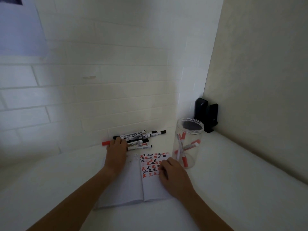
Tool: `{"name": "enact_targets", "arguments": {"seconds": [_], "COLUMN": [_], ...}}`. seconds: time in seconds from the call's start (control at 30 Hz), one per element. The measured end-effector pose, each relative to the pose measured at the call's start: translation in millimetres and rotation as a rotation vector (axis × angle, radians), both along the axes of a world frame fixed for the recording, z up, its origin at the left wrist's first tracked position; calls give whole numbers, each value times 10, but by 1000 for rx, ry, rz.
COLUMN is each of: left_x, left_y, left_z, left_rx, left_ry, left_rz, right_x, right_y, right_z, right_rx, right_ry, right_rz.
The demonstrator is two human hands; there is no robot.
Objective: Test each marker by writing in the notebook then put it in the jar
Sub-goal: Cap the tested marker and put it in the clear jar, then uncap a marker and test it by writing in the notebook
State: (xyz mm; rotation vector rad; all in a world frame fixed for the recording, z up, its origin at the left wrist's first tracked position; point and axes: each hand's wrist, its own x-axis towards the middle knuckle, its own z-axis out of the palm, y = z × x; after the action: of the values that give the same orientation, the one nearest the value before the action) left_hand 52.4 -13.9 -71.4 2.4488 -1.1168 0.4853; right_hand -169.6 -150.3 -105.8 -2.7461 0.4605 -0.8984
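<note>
Red-capped marker (106, 143), far tabletop edge: left hand (116, 150) closed over it; right hand (171, 174), loosely curled, held nothing, steadying notebook (126, 189). Lift clear of the pile (138, 139).

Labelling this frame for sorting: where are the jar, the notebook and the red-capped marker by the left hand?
jar (191, 130): head view, clear upper wall.
notebook (126, 185): head view, blank left page.
red-capped marker (106, 143): head view, red cap.

Open table (225, 189) is left right of the jar (188, 142) and in front of the notebook (133, 185). The far edge is closed off by the wall (116, 80), with markers (138, 139) heaped against it; the corner is blocked by a black stand (206, 114).
</note>
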Motion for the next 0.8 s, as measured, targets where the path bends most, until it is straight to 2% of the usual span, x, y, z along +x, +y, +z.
{"name": "enact_targets", "arguments": {"seconds": [0.1, 0.17, 0.27, 0.4, 0.5, 0.7, 0.8], "left_x": [-72, -154, -423, -757, -774, -776, -820], "left_y": [59, 81, 92, 81, 73, 88, 107], "left_z": [65, 58, 1, -153, -208, -263, -245], "left_rx": [-100, -167, -190, -166, -173, -75, -58], "left_ry": [-14, -20, -16, 32, 40, -137, -180], "left_rz": [9, -44, -272, -528, -532, -520, -525], "right_x": [-10, -24, -31, -4, -11, -34, -37], "right_y": [27, 56, 90, 49, 60, 124, 134], "right_z": [16, 45, 82, 29, 12, 49, 47], "right_rx": [1, -65, -246, -278, -264, -204, -264], "right_ry": [-25, -118, -206, -172, -139, -75, -112], "right_rz": [-8, -41, -95, -33, 13, 96, 124]}}
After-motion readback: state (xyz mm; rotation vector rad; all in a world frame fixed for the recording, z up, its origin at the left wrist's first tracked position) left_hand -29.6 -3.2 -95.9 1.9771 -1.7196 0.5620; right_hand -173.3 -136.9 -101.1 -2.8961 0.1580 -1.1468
